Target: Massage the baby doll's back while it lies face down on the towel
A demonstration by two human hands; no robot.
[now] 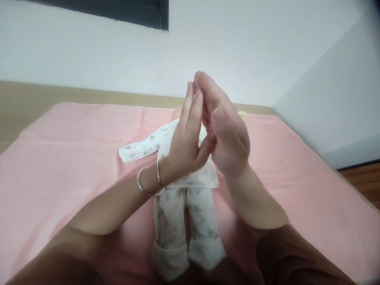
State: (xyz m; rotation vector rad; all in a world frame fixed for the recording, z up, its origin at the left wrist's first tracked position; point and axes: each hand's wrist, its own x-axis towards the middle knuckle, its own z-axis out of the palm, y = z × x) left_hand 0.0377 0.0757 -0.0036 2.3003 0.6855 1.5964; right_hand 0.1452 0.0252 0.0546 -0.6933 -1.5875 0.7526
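Note:
My left hand (187,136) and my right hand (230,134) are raised in front of me, palms facing, with their fingertips meeting at the top. The fingers of both are stretched out, and I see nothing held between them. Two silvery bangles circle my left wrist. Behind and below the hands lies a small white printed top (166,142), one sleeve spread to the left. White printed trousers (170,213) with turned-up cuffs extend from it towards me. A skin-coloured rounded shape (177,113) shows above the top, mostly hidden by my hands; whether it is a doll's head I cannot tell.
A pink sheet (74,158) with some creases spreads under the clothes, over a tan surface (26,95). White wall (222,47) rises behind, with a dark frame (133,12) at the upper left. Brown wood (363,182) shows at the right.

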